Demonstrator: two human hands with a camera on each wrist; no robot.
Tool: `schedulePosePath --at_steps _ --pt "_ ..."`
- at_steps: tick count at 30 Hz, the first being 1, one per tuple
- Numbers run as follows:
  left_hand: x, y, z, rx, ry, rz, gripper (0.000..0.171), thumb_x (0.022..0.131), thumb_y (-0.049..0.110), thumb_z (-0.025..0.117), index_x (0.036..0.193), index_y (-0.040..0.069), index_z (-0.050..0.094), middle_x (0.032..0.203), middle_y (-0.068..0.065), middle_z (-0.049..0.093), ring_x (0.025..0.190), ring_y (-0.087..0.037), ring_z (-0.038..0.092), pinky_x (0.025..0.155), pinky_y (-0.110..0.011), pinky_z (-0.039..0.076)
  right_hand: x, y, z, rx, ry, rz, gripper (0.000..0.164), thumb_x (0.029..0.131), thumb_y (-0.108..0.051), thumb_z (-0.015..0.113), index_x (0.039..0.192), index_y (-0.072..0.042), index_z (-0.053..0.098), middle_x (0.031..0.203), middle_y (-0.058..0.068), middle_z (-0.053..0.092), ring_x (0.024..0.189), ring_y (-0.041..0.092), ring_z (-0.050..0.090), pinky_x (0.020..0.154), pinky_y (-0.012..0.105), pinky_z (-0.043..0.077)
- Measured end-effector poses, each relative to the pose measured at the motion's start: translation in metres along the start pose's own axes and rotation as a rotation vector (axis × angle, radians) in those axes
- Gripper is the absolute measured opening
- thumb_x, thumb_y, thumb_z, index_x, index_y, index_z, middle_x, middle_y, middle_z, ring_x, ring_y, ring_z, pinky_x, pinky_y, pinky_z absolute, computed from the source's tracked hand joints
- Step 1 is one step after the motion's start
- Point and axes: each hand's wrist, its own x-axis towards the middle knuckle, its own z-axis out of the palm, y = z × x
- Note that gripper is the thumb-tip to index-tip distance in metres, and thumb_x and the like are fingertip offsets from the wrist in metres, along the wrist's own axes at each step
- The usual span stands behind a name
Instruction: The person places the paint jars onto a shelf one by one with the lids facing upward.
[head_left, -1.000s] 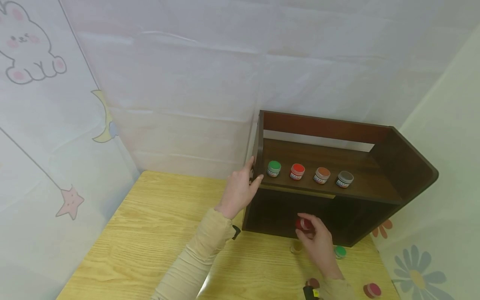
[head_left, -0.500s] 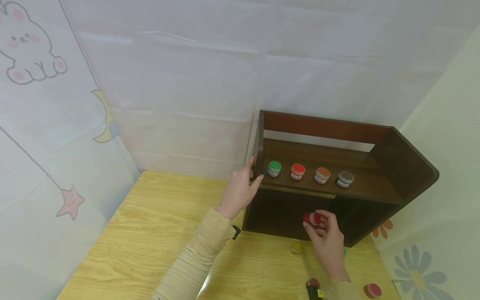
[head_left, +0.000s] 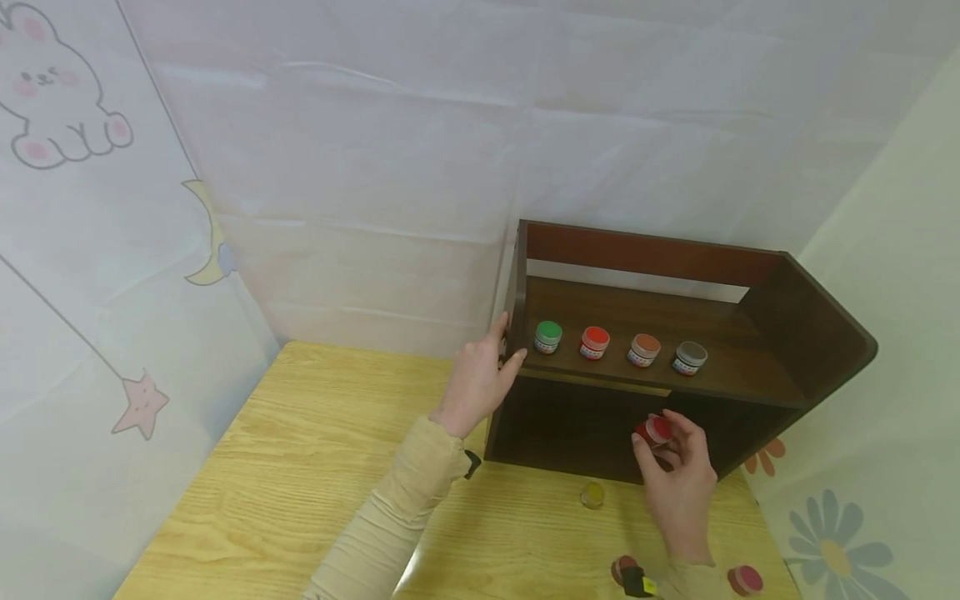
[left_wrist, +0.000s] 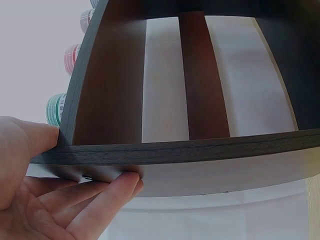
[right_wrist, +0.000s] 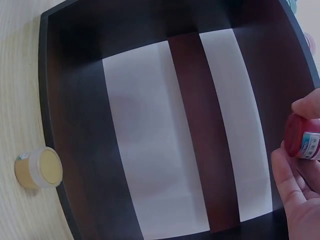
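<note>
My left hand (head_left: pixel 478 385) holds the left side of a dark brown shelf (head_left: pixel 832 333). In the left wrist view the thumb lies at the panel's edge and the fingers (left_wrist: pixel 112 200) rest along its outer face. My right hand (head_left: pixel 681 483) pinches a small dark red paint jar (head_left: pixel 655 430) between thumb and fingers, in front of the lower compartment. The right wrist view shows the jar (right_wrist: pixel 304 140) lying on its side in the grip. Along the front of the upper board stand a green jar (head_left: pixel 548 337), a red jar (head_left: pixel 595 342), an orange-brown jar (head_left: pixel 644 350) and a grey jar (head_left: pixel 689 357).
On the wood-grain table (head_left: pixel 300 467) a yellow jar (head_left: pixel 592 495) stands near the shelf's foot. A dark red jar (head_left: pixel 622 568) sits beside the right wrist, and a pink-red jar (head_left: pixel 745 579) lies further right. Printed cloth walls (head_left: pixel 375 167) rise behind and beside the shelf.
My right hand has moved right and slightly up with the dark red jar, tilting its lid more into view. It now hides a green jar on the table. My left hand has stayed still.
</note>
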Motion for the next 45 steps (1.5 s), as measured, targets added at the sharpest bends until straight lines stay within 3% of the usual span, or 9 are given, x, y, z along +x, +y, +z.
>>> schedulePosePath --at_steps 4,9,16,23,26,30,39,45 --pt "0.0 0.0 0.0 -0.004 0.004 0.004 0.063 0.101 0.021 0.067 0.152 -0.006 0.041 0.061 -0.002 0.052 0.037 -0.005 0.03 0.04 -0.021 0.034 0.003 -0.002 -0.005 -0.008 0.015 -0.081 0.046 0.088 0.014 0.071 0.132 0.005 0.062 0.113 0.02 0.064 0.088 0.0 0.059 0.073 0.008 0.046" --pt "0.0 -0.001 0.0 -0.007 0.008 0.011 0.063 0.101 0.021 0.067 0.152 -0.006 0.041 0.064 -0.005 0.056 0.037 -0.005 0.029 0.039 -0.021 0.034 0.006 0.006 -0.011 -0.064 0.039 -0.111 0.041 0.089 0.011 0.072 0.128 -0.001 0.069 0.109 0.012 0.059 0.089 0.001 0.055 0.073 0.007 0.044" --pt "0.0 0.0 0.0 -0.002 0.005 0.01 0.063 0.101 0.021 0.066 0.152 -0.005 0.041 0.061 -0.004 0.052 0.036 -0.005 0.029 0.038 -0.02 0.033 0.011 0.007 -0.019 -0.071 0.038 -0.129 0.055 0.086 0.016 0.07 0.137 -0.004 0.064 0.114 0.01 0.055 0.091 0.002 0.055 0.078 0.006 0.044" --pt "-0.001 0.002 -0.001 0.0 0.003 0.001 0.063 0.101 0.021 0.067 0.152 -0.005 0.041 0.062 -0.004 0.053 0.036 -0.005 0.029 0.038 -0.021 0.033 0.019 -0.003 -0.027 -0.047 0.098 -0.129 0.069 0.085 0.019 0.07 0.147 -0.006 0.055 0.113 -0.009 0.053 0.089 -0.002 0.057 0.081 0.007 0.045" --pt "-0.001 0.002 -0.001 -0.005 0.007 0.002 0.063 0.101 0.02 0.067 0.151 -0.006 0.041 0.067 -0.01 0.059 0.036 -0.005 0.028 0.038 -0.022 0.033 0.023 -0.007 -0.031 0.008 0.129 -0.082 0.072 0.087 0.017 0.07 0.151 -0.004 0.046 0.115 -0.007 0.057 0.091 0.001 0.059 0.082 0.01 0.046" --pt "-0.001 0.002 -0.002 -0.003 0.012 0.002 0.063 0.101 0.02 0.067 0.151 -0.006 0.042 0.072 -0.014 0.062 0.037 -0.005 0.028 0.038 -0.022 0.034 0.026 -0.011 -0.034 0.067 0.178 -0.022 0.06 0.09 0.011 0.069 0.144 -0.001 0.045 0.118 -0.004 0.059 0.097 0.009 0.061 0.083 0.014 0.048" --pt "-0.001 0.003 -0.002 0.0 0.0 -0.006 0.063 0.101 0.021 0.067 0.152 -0.006 0.041 0.089 -0.023 0.07 0.038 -0.006 0.029 0.04 -0.022 0.034 0.042 -0.015 -0.041 0.043 0.267 -0.088 0.051 0.085 0.011 0.075 0.133 0.005 0.058 0.113 -0.001 0.064 0.089 0.008 0.063 0.083 0.016 0.049" --pt "-0.001 0.003 -0.002 -0.001 0.008 -0.001 0.063 0.101 0.021 0.068 0.151 -0.006 0.042 0.077 -0.017 0.066 0.039 -0.006 0.03 0.04 -0.022 0.035 0.053 -0.035 -0.046 0.003 0.316 -0.083 0.047 0.084 0.006 0.079 0.129 0.003 0.065 0.115 0.01 0.069 0.089 0.006 0.062 0.085 0.017 0.048"
